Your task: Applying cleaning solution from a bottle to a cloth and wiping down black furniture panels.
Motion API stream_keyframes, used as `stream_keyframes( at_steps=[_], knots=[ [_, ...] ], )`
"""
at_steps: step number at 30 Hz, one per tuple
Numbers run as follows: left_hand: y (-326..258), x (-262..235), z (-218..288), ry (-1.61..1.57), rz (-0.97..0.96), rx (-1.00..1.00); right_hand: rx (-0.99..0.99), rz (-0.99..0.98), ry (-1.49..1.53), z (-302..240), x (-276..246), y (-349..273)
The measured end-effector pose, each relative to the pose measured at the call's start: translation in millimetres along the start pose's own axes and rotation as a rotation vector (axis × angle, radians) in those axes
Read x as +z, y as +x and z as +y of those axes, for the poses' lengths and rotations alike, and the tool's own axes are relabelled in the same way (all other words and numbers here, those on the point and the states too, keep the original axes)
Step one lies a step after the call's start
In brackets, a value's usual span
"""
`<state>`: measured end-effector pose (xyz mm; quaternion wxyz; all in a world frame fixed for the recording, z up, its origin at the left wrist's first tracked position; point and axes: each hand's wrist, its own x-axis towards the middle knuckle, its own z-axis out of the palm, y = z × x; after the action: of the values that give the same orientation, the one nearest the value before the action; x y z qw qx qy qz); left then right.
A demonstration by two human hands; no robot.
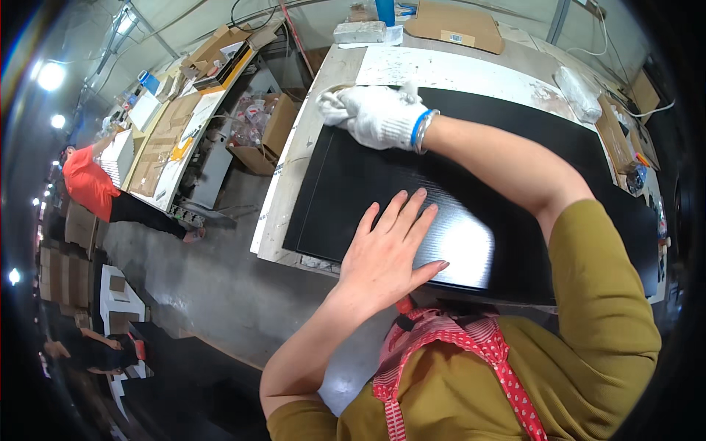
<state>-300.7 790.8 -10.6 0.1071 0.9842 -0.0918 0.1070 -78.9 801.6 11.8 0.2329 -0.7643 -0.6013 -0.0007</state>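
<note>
One black, flat panel (471, 192) is lying on the counter (289, 184), its left side running just inside the counter's left edge and its near side sitting close to the counter's near edge. Its surface is showing a smooth, dark finish; a bright white reflection toward the near side is revealing fine, close-set ribbing. A thin line is running parallel to the left side. Toward the counter's right edge, the black outline is stepping; whether a second piece is lying there cannot be told.

The left hand (386, 246), bare, is resting palm down on the panel's near portion, fingers extended and slightly apart. The right hand (368, 116), wearing a white knitted glove (388, 121), is bearing on the panel's far left corner; whether its fingers are clamping anything cannot be told. Flat cardboard (456, 28) is lying along the counter's far edge.
</note>
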Motion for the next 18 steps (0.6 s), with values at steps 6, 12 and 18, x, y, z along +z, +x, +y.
stream_keyframes(
  at_steps=[6, 12, 18],
  knots=[
    [-4.4, 5.7, -0.7, -0.008, 0.027, -0.047, 0.095, -0.084, 0.113, 47.1, 58.1, 20.0],
    [-6.8, 3.8, 0.2, 0.021, 0.023, -0.024, 0.187, 0.040, 0.035, -4.0, 12.1, -3.3],
    [-5.1, -0.2, -4.7, 0.049, -0.016, -0.055, -0.125, 0.119, -0.035, 34.3, -33.1, -95.2]
  ],
)
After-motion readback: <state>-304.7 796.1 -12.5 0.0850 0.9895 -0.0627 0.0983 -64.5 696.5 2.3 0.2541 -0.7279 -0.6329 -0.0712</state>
